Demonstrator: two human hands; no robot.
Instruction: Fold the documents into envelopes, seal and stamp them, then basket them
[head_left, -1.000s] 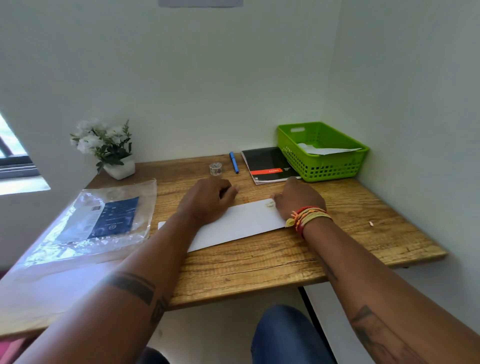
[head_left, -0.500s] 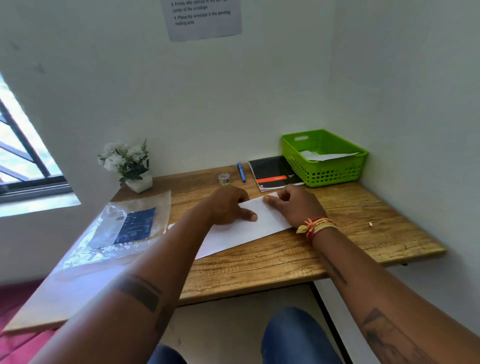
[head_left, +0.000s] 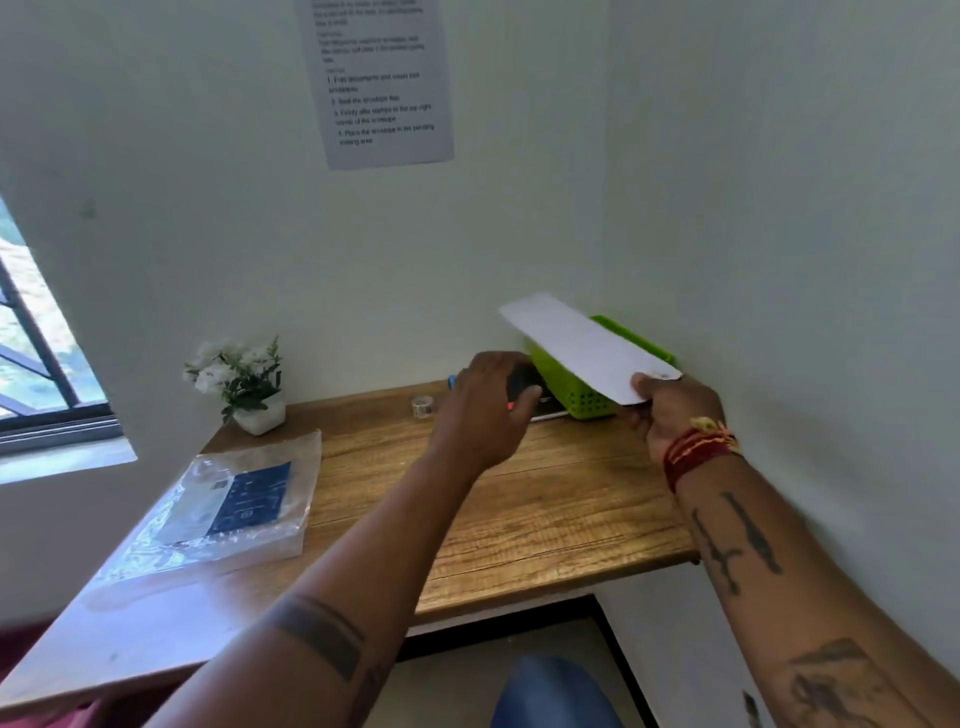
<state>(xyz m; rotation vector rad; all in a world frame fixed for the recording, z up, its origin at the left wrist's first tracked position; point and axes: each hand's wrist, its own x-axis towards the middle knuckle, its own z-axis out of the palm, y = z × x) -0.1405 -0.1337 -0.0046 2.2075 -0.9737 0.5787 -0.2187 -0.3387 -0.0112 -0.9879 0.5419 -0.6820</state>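
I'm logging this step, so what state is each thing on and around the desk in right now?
envelope: lifted, tilted, over the basket
right hand: pinches the envelope's near end
left hand: raised above the desk, holds nothing visible
green basket: upright on the desk's far right corner, contents hidden
plastic packet: flat on the desk
flower pot: upright
small clear jar: upright

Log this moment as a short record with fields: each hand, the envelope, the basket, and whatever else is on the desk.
right hand: pinches the white envelope by its near end
envelope: lifted, tilted over the green basket
left hand: open, above the desk beside the basket
other items: flower pot, plastic sleeve of papers, small clear tape roll
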